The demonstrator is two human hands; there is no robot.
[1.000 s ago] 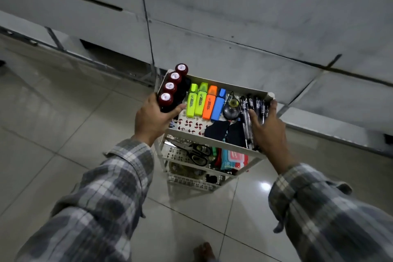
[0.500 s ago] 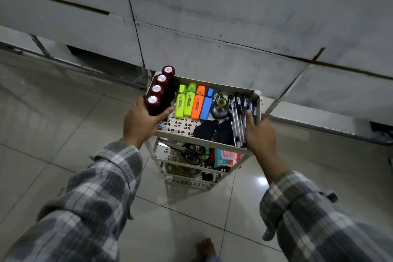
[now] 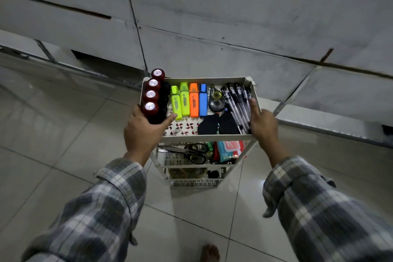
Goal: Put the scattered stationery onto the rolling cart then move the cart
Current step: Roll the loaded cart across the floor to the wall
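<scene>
- Pale glossy floor tiles [image 3: 63, 134] spread wide to the left and toward the camera; ahead, a grey panelled wall [image 3: 212, 17] with a metal rail along its base stands just beyond the far edge of the rolling cart [image 3: 204, 138].
- Both sides of the cart have open floor; a bare foot [image 3: 210, 252] shows at the bottom edge, well behind it.
- The left hand [image 3: 143, 134] is clamped on the top tray's near-left corner, thumb stretched inward over the patterned liner, fingers wrapped outside the rim.
- The right hand [image 3: 262, 125] grips the near-right corner, thumb lying along the inside of the right rim beside the pens [image 3: 236, 102]; its other fingers are hidden below.
- On the top tray, left to right: four dark bottles with red caps [image 3: 152, 95], two yellow-green, one orange and one blue highlighter [image 3: 189, 100], a correction-tape dispenser [image 3: 216, 101], then the clear-barrelled pens; two dark objects [image 3: 219, 124] lie nearer.
- Labels on the highlighters and pens are too small to read.
- On the middle shelf lie scissors [image 3: 192, 152] and a red-and-teal packet [image 3: 230, 150] whose print is not legible.
- Lower shelf contents are too dark to identify.
</scene>
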